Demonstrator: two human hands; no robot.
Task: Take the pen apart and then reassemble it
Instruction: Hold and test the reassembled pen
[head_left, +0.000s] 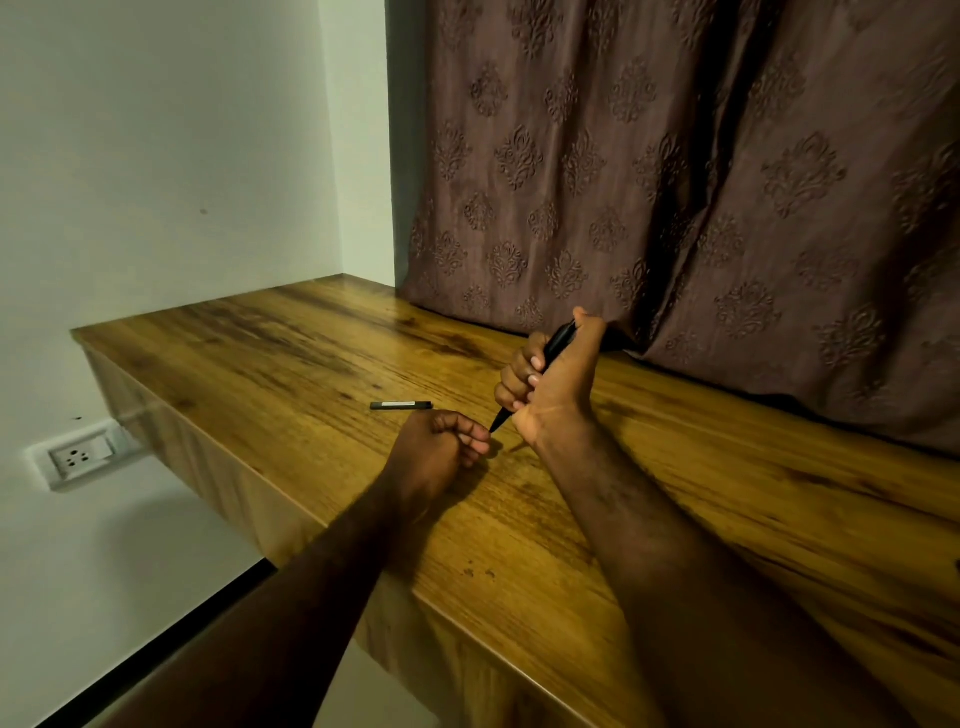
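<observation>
My right hand (550, 379) is wrapped around the black pen body (558, 343), held tilted above the wooden table (311, 364), top end up by the thumb and pointed tip (498, 422) down to the left. My left hand (441, 447) rests on the table with fingers curled, fingertips touching the pen's tip; I cannot tell whether they pinch it. A separate black pen part (401, 405), thin and straight like a cap, lies flat on the table to the left of both hands.
A brown patterned curtain (675, 182) hangs behind the table and touches its back edge. The table's left edge drops off beside a white wall with a power socket (80, 457).
</observation>
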